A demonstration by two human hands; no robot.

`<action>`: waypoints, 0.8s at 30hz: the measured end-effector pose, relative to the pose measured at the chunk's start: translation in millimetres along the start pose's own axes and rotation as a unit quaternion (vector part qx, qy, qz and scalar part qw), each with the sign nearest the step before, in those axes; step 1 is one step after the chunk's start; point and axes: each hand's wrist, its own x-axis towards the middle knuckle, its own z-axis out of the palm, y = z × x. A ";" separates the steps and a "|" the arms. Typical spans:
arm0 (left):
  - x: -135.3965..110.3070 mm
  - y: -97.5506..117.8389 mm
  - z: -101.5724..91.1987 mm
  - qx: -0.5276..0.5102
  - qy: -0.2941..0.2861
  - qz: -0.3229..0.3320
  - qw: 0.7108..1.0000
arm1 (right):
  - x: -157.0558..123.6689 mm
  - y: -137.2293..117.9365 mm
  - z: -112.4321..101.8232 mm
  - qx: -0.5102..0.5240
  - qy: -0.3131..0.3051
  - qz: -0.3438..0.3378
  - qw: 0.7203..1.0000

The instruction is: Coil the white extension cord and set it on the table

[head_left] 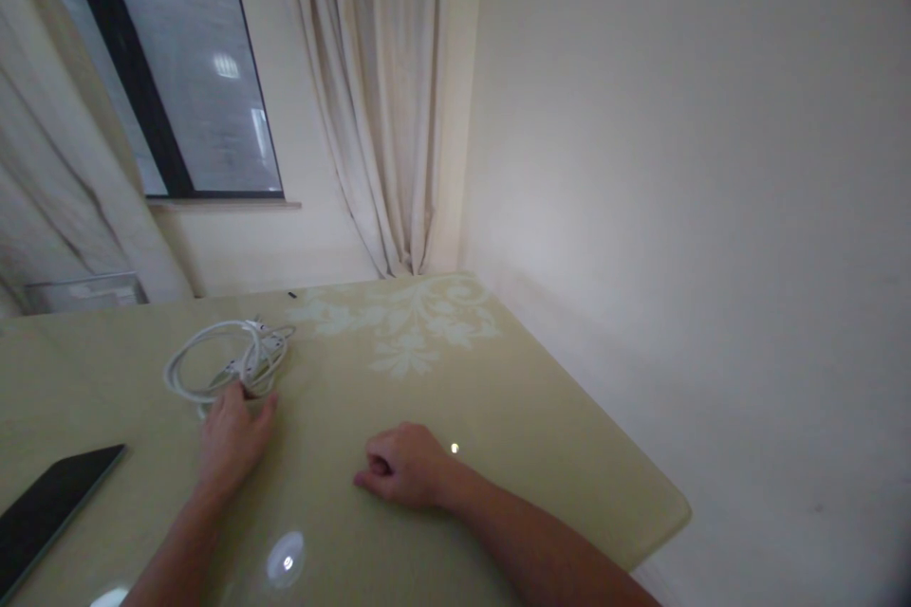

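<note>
A white extension cord (183, 381), looped into a coil with what look like socket blocks among its loops, lies on the table to the left of centre. At its near side, my left hand (232, 441) has its fingers curled over the coil, with the thumb set apart on the right. The fingertips are partly hidden behind the hand and cord. My right hand (409, 465) rests on the tabletop right of the coil, curled into a loose fist that shows nothing inside.
The glossy cream table (569, 474) has a pale floral pattern and a rounded right corner. A dark flat tablet-like device (53, 512) lies at the left. A small black object (291, 295) sits at the back edge. Curtains (384, 114), a window and a wall (676, 209) stand beyond.
</note>
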 end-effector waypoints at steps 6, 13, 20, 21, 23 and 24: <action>-17.7 32.7 -7.5 0.051 -0.043 0.005 0.998 | -1.7 3.3 -6.7 0.116 0.018 0.021 0.993; -50.8 59.6 8.7 -0.035 -0.087 0.127 0.987 | 4.2 20.2 -12.3 0.332 0.206 0.102 0.915; -81.5 91.2 18.2 -0.150 -0.193 0.267 0.932 | 1.4 62.5 -48.7 0.259 0.382 0.153 0.874; -85.1 94.7 18.2 -0.156 -0.211 0.285 0.922 | -0.3 66.0 -52.9 0.229 0.376 0.137 0.887; -90.6 100.3 17.1 -0.163 -0.239 0.314 0.904 | -3.5 69.0 -58.5 0.181 0.331 0.086 0.922; -92.3 102.2 16.0 -0.168 -0.247 0.325 0.897 | -4.7 68.9 -60.1 0.168 0.301 0.061 0.937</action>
